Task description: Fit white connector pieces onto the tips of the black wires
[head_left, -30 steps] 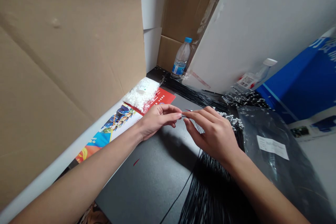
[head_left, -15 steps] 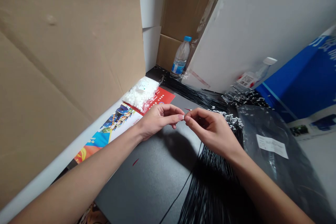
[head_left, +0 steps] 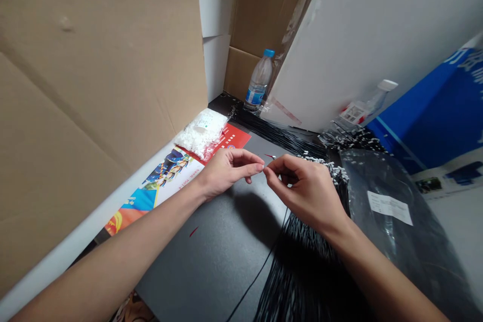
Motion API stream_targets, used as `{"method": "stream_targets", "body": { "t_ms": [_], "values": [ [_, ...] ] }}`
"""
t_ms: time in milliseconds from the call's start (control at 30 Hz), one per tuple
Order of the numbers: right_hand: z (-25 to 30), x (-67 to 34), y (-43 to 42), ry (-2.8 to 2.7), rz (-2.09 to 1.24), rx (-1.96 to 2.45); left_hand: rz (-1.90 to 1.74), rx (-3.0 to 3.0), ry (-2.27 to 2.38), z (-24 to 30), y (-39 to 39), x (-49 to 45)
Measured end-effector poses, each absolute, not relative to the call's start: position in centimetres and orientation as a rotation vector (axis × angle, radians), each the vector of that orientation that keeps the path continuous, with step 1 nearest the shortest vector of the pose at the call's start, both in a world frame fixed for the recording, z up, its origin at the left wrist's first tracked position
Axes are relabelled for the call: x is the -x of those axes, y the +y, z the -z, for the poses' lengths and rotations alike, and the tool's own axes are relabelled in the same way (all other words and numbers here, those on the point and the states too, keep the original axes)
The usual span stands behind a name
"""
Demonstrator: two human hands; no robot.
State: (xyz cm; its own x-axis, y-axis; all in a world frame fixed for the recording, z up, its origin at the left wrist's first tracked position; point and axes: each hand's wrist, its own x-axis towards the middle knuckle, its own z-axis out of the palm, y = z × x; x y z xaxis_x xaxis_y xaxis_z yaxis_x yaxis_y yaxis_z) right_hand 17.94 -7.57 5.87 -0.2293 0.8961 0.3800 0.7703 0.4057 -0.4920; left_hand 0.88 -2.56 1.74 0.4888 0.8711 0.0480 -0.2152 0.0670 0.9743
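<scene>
My left hand (head_left: pixel 234 171) pinches a tiny white connector housing (head_left: pixel 263 166) between thumb and forefinger. Closed in a pinch, my right hand (head_left: pixel 302 181) meets it fingertip to fingertip. A thin black wire (head_left: pixel 260 274) runs down from beneath my right hand toward the lower edge; its upper end is hidden by the fingers. Under my right forearm lies a thick bundle of black wires (head_left: pixel 287 266), with many white connectors (head_left: pixel 337 173) at their far ends. Behind my left hand rests a clear bag of white connectors (head_left: pixel 202 133).
A red and white printed sheet (head_left: pixel 236 137) lies under the bag. At the back stand a water bottle (head_left: pixel 258 83) and a leaning bottle (head_left: pixel 372 103). More black wires (head_left: pixel 279 131) stretch behind my hands. A plastic bag (head_left: pixel 392 206) is on the right; cardboard (head_left: pixel 94 85) walls the left.
My right fingertips have come slightly closer to my left ones, and less of the white connector shows between them. The view has shifted a little; other things stay in place.
</scene>
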Motion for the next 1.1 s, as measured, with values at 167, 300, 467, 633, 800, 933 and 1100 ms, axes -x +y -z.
{"method": "stream_targets", "body": {
  "t_ms": [167,300,467,633,800,933,1100],
  "values": [
    [-5.4,-18.0,-7.5,-1.965,-0.420,1.444,-0.972,-1.217,0.683,-1.7,-2.6,-1.0],
    [-5.4,-18.1,-7.1,-1.888,-0.583,1.482,-0.981,-1.196,0.677,-1.6,-2.5,-1.0],
    [-5.4,-18.1,-7.0,-1.876,-0.600,1.523,-0.978,-1.212,0.670,-1.4,-2.5,-1.1],
    [-4.9,-17.7,-7.1,-1.877,-0.470,1.510,-0.982,-1.257,0.670,-1.4,-2.8,-1.4],
    [-4.7,-17.3,-7.3,-1.902,-0.289,1.509,-1.034,-1.324,0.719,-1.4,-3.3,-1.9],
    [-4.6,-17.2,-7.4,-1.917,-0.205,1.475,-1.090,-1.359,0.772,-1.2,-3.5,-2.1],
    [-4.5,-17.3,-7.4,-1.914,-0.270,1.443,-1.115,-1.335,0.775,-1.2,-3.6,-2.2]
  ]
}}
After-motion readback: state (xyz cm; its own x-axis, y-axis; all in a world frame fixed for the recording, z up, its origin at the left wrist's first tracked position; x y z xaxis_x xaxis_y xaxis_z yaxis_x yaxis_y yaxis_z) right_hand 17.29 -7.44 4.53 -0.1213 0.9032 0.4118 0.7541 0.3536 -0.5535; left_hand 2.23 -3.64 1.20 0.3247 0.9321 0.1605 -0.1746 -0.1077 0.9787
